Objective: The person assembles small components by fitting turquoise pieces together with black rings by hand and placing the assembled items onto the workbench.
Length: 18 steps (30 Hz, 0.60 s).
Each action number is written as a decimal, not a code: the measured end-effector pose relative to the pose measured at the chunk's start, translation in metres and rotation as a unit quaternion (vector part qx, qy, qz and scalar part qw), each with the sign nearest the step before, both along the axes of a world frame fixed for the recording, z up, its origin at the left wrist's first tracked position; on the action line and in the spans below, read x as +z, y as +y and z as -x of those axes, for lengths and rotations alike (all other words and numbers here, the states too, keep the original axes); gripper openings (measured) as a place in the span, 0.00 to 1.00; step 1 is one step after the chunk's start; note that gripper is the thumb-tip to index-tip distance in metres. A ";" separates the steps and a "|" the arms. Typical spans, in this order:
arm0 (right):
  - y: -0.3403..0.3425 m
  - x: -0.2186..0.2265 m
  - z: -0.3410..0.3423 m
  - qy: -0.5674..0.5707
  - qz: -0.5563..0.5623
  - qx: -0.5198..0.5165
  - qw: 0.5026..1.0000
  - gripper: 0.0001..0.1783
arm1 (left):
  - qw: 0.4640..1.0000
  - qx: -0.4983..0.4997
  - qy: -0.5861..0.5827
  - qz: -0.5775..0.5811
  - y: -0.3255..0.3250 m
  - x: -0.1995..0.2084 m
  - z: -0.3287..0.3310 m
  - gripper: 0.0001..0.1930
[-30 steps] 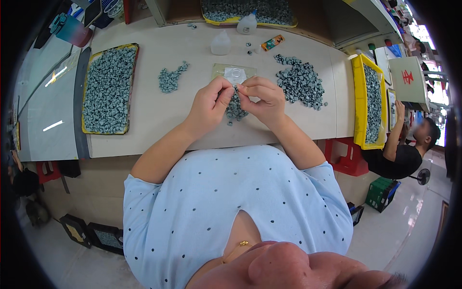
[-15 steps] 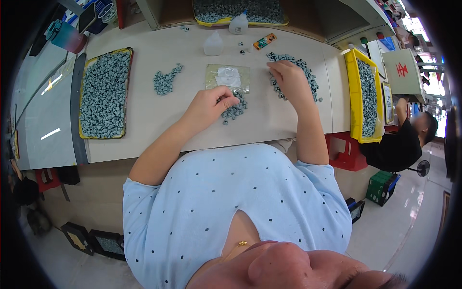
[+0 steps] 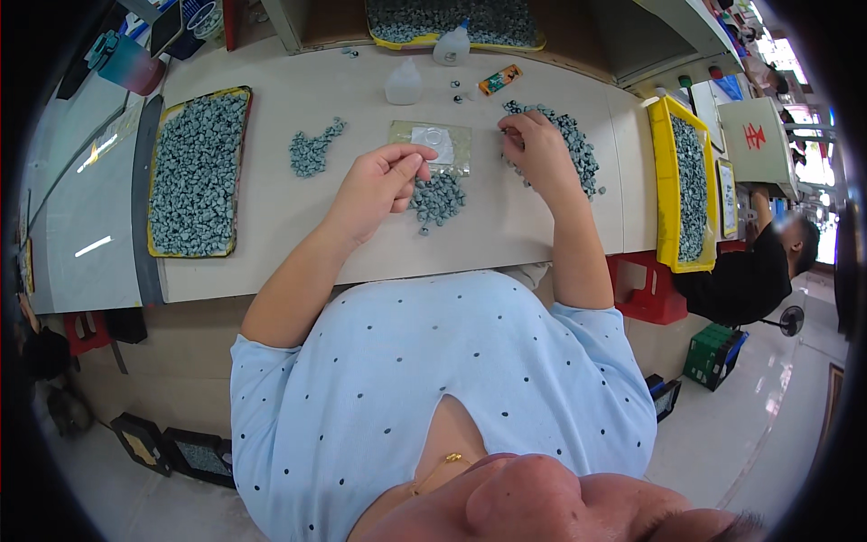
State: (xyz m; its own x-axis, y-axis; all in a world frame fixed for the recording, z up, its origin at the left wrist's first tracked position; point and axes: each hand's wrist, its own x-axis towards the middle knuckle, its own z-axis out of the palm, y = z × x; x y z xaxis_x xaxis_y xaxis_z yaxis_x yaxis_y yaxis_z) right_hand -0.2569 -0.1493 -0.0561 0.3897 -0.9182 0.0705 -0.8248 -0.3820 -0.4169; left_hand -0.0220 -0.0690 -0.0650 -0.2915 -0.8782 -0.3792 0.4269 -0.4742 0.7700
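Observation:
My left hand is closed in a pinch above the near left corner of a clear flat pad that bears a white patch. Whatever its fingertips hold is too small to make out. Right beside that hand lies a middle heap of small grey-green pieces. My right hand hovers at the left edge of a larger heap of similar pieces, some dark and shiny. Its thumb and fingers are drawn together, and anything between them is hidden. A third small heap lies farther left.
A yellow-rimmed tray full of pieces stands left, a yellow bin right. Two squeeze bottles, one clear and one blue-tipped, and an orange-green tube stand or lie beyond the pad. Another tray sits under the shelf.
My left hand has moved from the middle heap, left and away from me, to the pad's edge. My right hand stays at its heap, its fingers more curled.

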 end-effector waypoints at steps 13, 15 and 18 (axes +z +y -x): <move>0.048 0.011 -0.055 -0.202 0.044 0.180 0.962 0.17 | 1.000 -0.012 0.014 -0.003 -0.001 -0.005 -0.001 0.07; 0.050 0.008 -0.057 -0.193 0.062 0.178 0.963 0.18 | 1.000 -0.009 0.007 -0.009 0.001 -0.001 -0.002 0.07; 0.052 0.006 -0.058 -0.215 0.084 0.170 0.958 0.14 | 1.000 -0.010 -0.002 -0.009 0.002 -0.002 -0.004 0.07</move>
State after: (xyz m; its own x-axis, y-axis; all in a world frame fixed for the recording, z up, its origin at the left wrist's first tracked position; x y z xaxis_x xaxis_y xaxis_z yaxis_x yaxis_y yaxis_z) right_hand -0.1988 -0.0970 -0.0502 0.5662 -0.7045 0.4278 -0.4060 -0.6901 -0.5990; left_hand -0.0183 -0.0675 -0.0670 -0.3076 -0.8649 -0.3968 0.4144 -0.4971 0.7624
